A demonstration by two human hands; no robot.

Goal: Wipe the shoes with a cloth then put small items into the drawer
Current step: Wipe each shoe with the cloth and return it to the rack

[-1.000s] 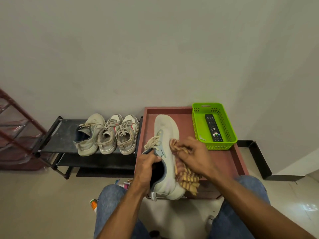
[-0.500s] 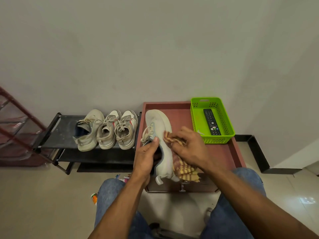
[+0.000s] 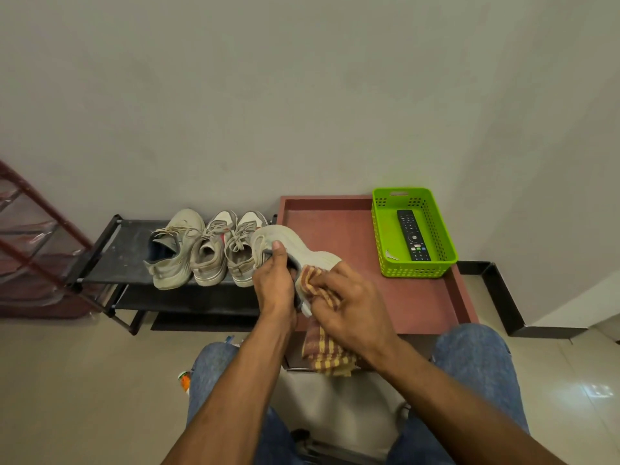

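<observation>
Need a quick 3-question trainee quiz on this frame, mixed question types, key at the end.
1. True or false: the black remote control lies inside the lime-green perforated plastic basket.
2. How many pale lace-up sneakers sit on the black metal shoe rack?
3. Which hand presses the brown-and-yellow striped cloth on the held pale sneaker? A) left hand B) right hand

Key: 1 true. 2 three. 3 B; the left hand grips the sneaker at its opening, above the reddish-brown wooden tray top.
</observation>
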